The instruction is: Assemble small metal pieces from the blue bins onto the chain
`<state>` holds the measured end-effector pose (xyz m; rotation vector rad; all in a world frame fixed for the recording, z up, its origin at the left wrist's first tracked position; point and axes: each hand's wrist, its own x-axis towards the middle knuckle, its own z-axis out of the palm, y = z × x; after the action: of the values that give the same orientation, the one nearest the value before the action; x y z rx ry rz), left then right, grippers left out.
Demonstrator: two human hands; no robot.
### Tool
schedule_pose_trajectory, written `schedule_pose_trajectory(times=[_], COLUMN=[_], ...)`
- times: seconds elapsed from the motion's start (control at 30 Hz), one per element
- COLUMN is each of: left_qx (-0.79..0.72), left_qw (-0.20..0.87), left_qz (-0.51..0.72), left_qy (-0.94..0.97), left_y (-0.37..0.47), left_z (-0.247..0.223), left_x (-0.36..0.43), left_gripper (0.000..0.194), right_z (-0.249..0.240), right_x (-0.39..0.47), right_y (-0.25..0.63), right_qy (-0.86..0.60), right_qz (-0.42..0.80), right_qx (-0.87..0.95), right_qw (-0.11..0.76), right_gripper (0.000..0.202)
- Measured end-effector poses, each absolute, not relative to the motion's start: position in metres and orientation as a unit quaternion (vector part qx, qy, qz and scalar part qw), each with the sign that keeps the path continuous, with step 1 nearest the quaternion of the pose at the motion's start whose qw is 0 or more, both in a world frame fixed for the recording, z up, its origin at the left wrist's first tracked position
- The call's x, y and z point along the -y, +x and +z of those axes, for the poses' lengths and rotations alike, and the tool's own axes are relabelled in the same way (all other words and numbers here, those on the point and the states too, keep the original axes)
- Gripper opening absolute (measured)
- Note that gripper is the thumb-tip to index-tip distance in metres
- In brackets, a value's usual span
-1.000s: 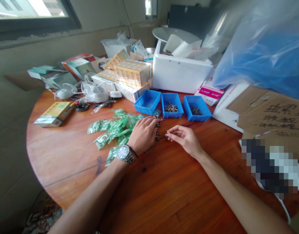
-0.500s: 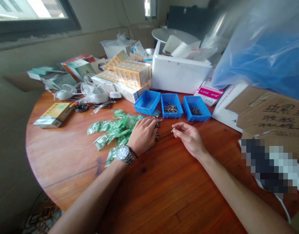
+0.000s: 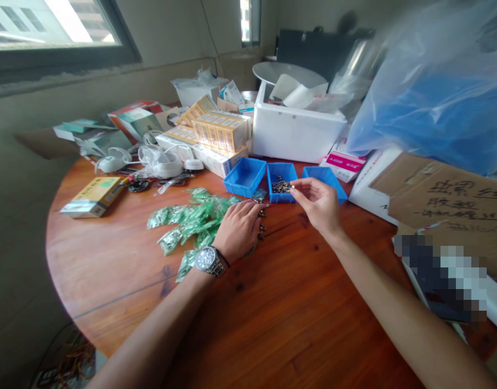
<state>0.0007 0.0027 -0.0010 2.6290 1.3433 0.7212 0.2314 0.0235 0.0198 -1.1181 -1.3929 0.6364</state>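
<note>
My right hand is at the front right of the middle blue bin, thumb and fingertips pinched on a small shiny metal piece, perhaps a screw. Similar metal pieces lie heaped inside that bin. My left hand, with a watch at the wrist, rests palm down on the table, fingers stretched out and its underside hidden. Several small metal pieces lie beside its thumb and fingertips. Left of it spreads a pile of green plastic packets, partly covered by the hand.
A blue bin stands on the left, and another blue bin is partly behind my right hand. Behind them are a white foam box and yellow cartons. Cardboard and a plastic bag crowd the right side.
My right hand has moved forward with the small metal piece, from above the bare table to the middle bin. My left hand stays in place. The view has tilted up slightly.
</note>
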Motion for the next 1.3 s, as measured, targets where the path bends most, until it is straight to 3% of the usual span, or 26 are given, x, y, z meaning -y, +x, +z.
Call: schedule_pose_trajectory(times=[0.27,0.5,0.73,0.87,1.0,1.13,1.3], left_qx=[-0.442,-0.443,-0.442,-0.445,-0.445,-0.446,-0.442], left_qw=[0.051,0.052,0.07,0.072,0.074,0.075,0.074], left_qz=[0.237,0.237,0.236,0.236,0.231,0.226,0.228], left_qy=[0.864,0.863,0.862,0.861,0.862,0.863,0.864], left_y=[0.0,0.0,0.0,0.0,0.0,0.0,0.0], left_z=[-0.001,-0.003,0.001,0.002,0.003,0.004,0.003], left_x=[-0.004,-0.004,-0.004,-0.003,-0.003,-0.002,-0.002], left_gripper=[0.042,0.043,0.047,0.048,0.047,0.047,0.045], right_z=[0.015,-0.009,-0.023,-0.024,-0.023,-0.025,-0.025], right_x=[-0.061,0.02,0.033,0.034,0.034,0.03,0.026], right_y=[0.233,0.205,0.191,0.189,0.197,0.21,0.215], right_qy=[-0.542,-0.494,-0.529,-0.52,-0.504,-0.466,-0.439], right_qz=[0.129,0.257,0.191,0.186,0.338,0.522,0.601], right_qx=[0.676,0.74,0.766,0.763,0.675,0.54,0.427], right_qw=[0.483,0.377,0.311,0.335,0.42,0.468,0.513], right_gripper=[0.022,0.007,0.015,0.012,0.004,0.026,0.035])
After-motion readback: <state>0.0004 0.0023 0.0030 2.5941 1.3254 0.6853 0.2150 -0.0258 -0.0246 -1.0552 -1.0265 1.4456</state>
